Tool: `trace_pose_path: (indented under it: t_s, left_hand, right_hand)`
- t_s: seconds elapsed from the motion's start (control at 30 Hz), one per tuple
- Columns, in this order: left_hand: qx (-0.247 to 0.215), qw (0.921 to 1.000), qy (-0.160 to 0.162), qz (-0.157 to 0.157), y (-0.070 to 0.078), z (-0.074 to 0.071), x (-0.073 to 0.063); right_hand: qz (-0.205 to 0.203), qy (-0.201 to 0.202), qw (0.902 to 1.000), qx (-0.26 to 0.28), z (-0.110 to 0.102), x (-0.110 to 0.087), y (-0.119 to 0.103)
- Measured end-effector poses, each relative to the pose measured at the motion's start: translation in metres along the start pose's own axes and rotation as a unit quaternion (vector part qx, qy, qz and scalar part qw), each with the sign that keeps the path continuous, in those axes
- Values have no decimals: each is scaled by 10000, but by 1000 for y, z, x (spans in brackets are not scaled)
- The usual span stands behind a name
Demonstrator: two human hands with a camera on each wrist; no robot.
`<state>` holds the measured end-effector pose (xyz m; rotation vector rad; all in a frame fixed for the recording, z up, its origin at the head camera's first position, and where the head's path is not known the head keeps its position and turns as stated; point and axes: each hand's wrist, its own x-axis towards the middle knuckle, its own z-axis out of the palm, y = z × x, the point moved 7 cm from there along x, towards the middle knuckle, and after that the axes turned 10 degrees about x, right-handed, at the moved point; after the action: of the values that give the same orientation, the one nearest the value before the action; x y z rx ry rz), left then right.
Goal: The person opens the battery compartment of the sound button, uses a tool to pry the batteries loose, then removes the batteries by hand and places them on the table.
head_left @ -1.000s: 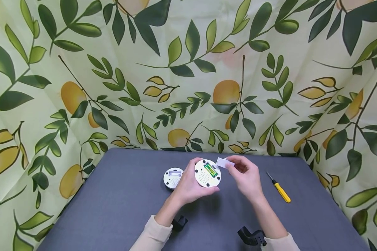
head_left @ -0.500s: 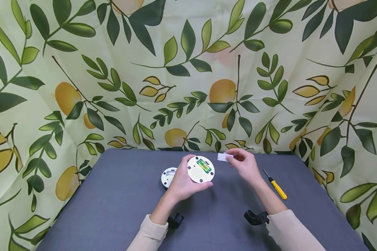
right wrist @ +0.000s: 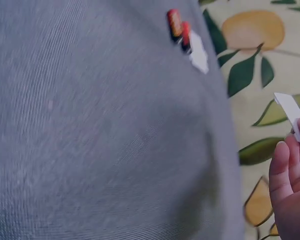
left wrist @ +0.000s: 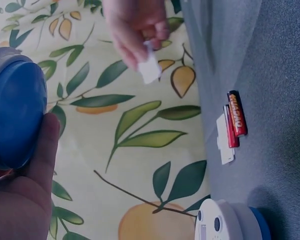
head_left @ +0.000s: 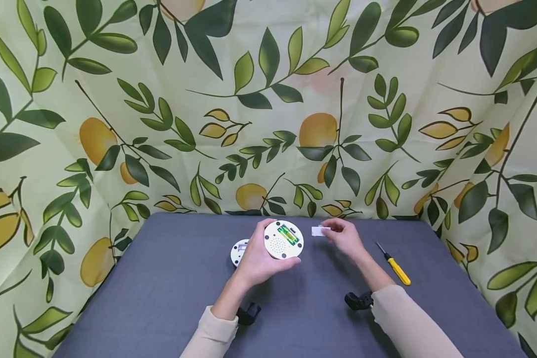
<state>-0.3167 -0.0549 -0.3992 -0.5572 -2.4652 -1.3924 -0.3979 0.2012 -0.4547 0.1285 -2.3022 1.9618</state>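
My left hand grips a round white device by its rim, its underside facing me. Green batteries lie in the uncovered compartment of that underside. In the left wrist view the device's other side is a blue dome. To the right, my right hand pinches a small white battery cover between thumb and fingers, a short gap from the device. Partly hidden behind my left hand, a second round device stands on the table with its compartment uncovered.
A screwdriver with a yellow handle lies right of my right hand on the grey-covered table. The left wrist view shows red-and-black batteries beside another white cover. A leaf-patterned cloth hangs behind.
The battery cover in my right hand has moved away from the device's edge, leaving a gap. My left hand keeps its grip on the device, which has turned slightly.
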Motion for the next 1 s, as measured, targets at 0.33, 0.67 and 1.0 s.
trace_pose_path:
  t_s: [0.33, 0.67, 1.0]
  left_hand:
    - [-36, 9999, -93, -51, 1, 1, 1]
    - [-23, 9998, -177, -43, 1, 2, 0]
    - [11, 9998, -178, -82, -2, 3, 0]
  right_hand:
    - [237, -124, 9984, -494, -1, 7, 38]
    - [51, -236, 9926, -1188, 4, 10, 44]
    - [-138, -290, 9857, -1656, 8, 12, 50]
